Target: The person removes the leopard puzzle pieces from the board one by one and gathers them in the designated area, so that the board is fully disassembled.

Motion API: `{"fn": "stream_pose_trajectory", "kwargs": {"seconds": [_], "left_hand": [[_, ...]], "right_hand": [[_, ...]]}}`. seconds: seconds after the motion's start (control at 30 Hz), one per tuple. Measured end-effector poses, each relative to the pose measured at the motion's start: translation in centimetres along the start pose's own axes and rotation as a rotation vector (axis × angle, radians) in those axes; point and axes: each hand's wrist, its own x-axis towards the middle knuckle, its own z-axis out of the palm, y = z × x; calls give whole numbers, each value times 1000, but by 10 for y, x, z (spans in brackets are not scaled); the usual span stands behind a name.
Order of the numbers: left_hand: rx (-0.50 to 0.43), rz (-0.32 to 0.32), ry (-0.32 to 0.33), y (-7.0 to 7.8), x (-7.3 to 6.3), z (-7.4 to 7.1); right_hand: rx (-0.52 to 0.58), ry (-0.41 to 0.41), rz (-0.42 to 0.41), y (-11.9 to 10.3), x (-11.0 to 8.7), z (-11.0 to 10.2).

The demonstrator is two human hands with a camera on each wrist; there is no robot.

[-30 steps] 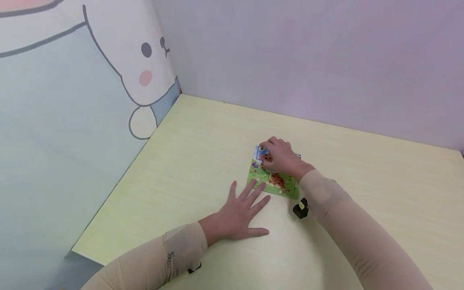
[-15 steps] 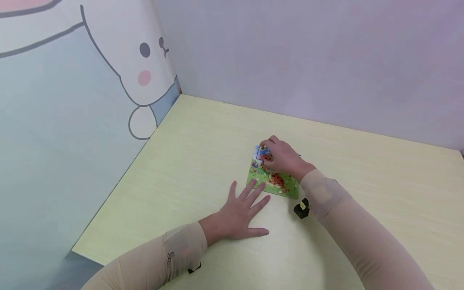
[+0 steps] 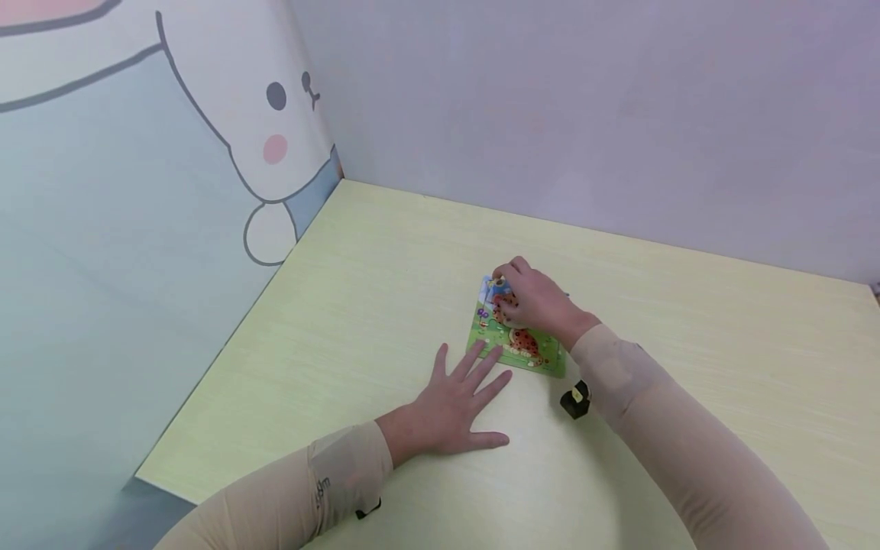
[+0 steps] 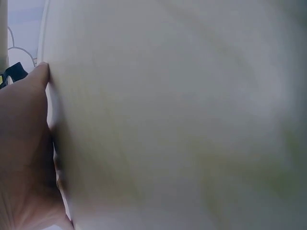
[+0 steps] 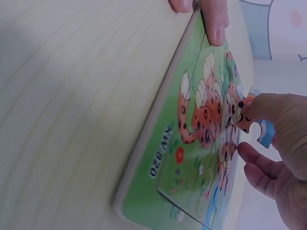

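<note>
My beige sleeves (image 3: pixel 694 451) came in from the near side, over the pale surface (image 3: pixel 330 328). My left hand (image 3: pixel 450 412) lay with its fingers straight and spread apart, a couple of fingertips resting on the near edge of the puzzle board (image 3: pixel 543 368). A small black device (image 3: pixel 576 399) sat by my right cuff. The board lay flat on the surface, its green picture showing orange spotted animals, with "KW-820" printed near one edge. Over its far part, my right hand (image 3: pixel 539 305) pinched a puzzle piece (image 5: pixel 267 134), blue and orange, between thumb and fingers; the piece was tilted, and I could not tell whether its lower edge touched the board. Beyond stood a light-blue cartoon wall (image 3: pixel 158 229) on the left and a plain lilac-grey wall (image 3: pixel 584 114) behind.
</note>
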Motion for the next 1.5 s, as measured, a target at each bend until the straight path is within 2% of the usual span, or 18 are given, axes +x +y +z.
{"fn": "stream_pose_trajectory", "kwargs": {"seconds": [0.17, 0.3, 0.5, 0.77, 1.1, 1.33, 1.5], "left_hand": [[-29, 11, 16, -1, 1, 3], [-19, 15, 35, -2, 2, 7], [-33, 15, 28, -3, 3, 13], [5, 0, 0, 0, 1, 1], [3, -3, -24, -1, 2, 0], [-15, 11, -11, -1, 2, 2], [-17, 15, -10, 0, 2, 3]], "right_hand": [[9, 23, -40, -1, -4, -2], [5, 45, -81, 0, -8, -2], [23, 55, -107, 2, -13, -1], [76, 55, -101, 2, -22, 0], [56, 99, -164, 2, -27, 0], [36, 157, -135, 1, -28, 1], [50, 177, -72, 6, -31, -11]]}}
